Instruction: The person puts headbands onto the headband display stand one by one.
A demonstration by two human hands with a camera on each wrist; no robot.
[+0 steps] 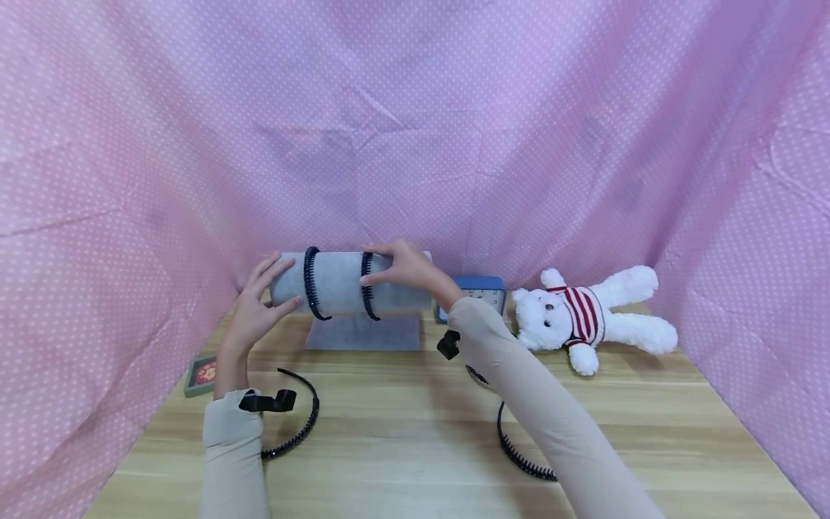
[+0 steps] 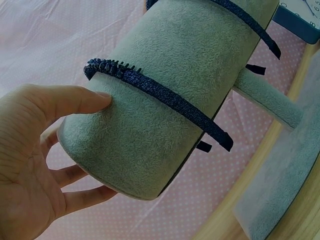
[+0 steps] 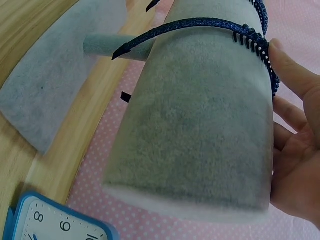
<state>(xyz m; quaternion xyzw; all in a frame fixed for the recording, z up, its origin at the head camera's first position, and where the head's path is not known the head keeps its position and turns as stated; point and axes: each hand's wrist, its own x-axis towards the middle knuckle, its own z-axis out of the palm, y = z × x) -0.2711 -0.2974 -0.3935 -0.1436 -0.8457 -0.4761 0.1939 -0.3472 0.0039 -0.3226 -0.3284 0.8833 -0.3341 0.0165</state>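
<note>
A grey plush headband stand [image 1: 339, 282], a horizontal roll on a post and flat base, stands at the back of the table. My left hand [image 1: 249, 311] holds the roll's left end, thumb in front and fingers over the top and behind. Two dark, toothed headbands sit around the roll: the left headband [image 1: 310, 285] is near my left thumb. At the other headband [image 1: 367, 295], my right hand [image 1: 410, 267] pinches its upper part between thumb and fingers. In the right wrist view, the thumb touches the beaded, toothed part of that headband [image 3: 200, 23].
Loose headbands lie on the wooden table: one headband [image 1: 310, 422] by the left forearm, another headband [image 1: 519, 459] beside the right sleeve. A blue clock [image 1: 480, 282] stands right of the roll, then a white teddy bear [image 1: 586, 317]. A small green frame [image 1: 194, 382] lies far left.
</note>
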